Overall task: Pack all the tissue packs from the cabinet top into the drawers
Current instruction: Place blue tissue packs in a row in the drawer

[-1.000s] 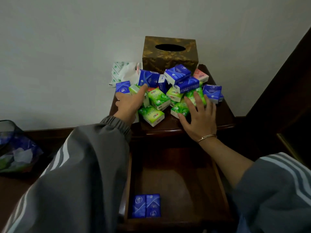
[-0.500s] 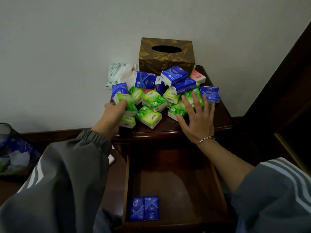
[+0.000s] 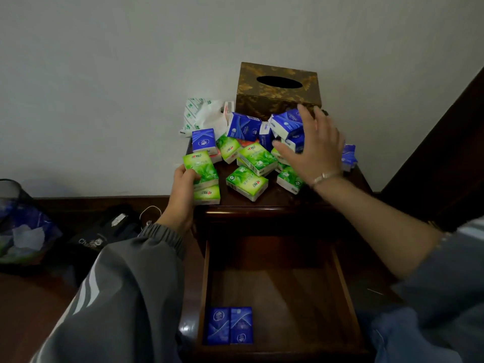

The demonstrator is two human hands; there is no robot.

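Note:
A heap of green and blue tissue packs covers the dark wooden cabinet top [image 3: 275, 203]. My left hand [image 3: 183, 189] grips a green tissue pack [image 3: 200, 169] at the front left corner, above another green pack [image 3: 208, 195]. My right hand [image 3: 311, 148] reaches over the right of the heap with fingers spread, its fingertips on the blue packs [image 3: 286, 124]; it grips nothing. Loose green packs [image 3: 247, 183] lie between the hands. Below, the drawer [image 3: 340, 279] stands pulled out with two blue packs [image 3: 230, 325] in its near left corner.
A gold-patterned tissue box [image 3: 277, 93] stands at the back against the wall, a white and green plastic wrapper [image 3: 201, 113] to its left. On the floor at left are a bin with a blue liner [image 3: 21, 229] and a dark bag [image 3: 104, 231].
My left hand has closed round a green pack and drawn it toward the front left corner. My right hand has moved from the green packs back and up onto the blue packs.

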